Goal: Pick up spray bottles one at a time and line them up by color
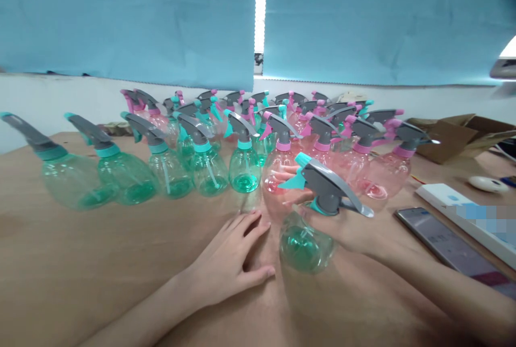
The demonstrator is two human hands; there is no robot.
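Note:
My left hand [234, 258] lies palm down on the table, fingers spread, holding nothing. Just right of it is a clear green spray bottle [306, 247] with a grey head and turquoise nozzle and collar. My right hand [298, 196] is around this bottle's neck, partly hidden by the sprayer head. Its visible fingers stretch left beyond the neck, near a pink spray bottle [283, 145] in the row behind. That front row has several green spray bottles [209, 172] at left and several pink ones at right. Green or pink liquid shows low in some.
More spray bottles with pink or turquoise nozzles [231, 99] crowd behind the front row. At right lie a phone [451, 250], a long white box [463, 218] and a white mouse [487, 184]. An open cardboard box [455, 135] stands farther back. Blue curtains [129, 19] hang behind the table.

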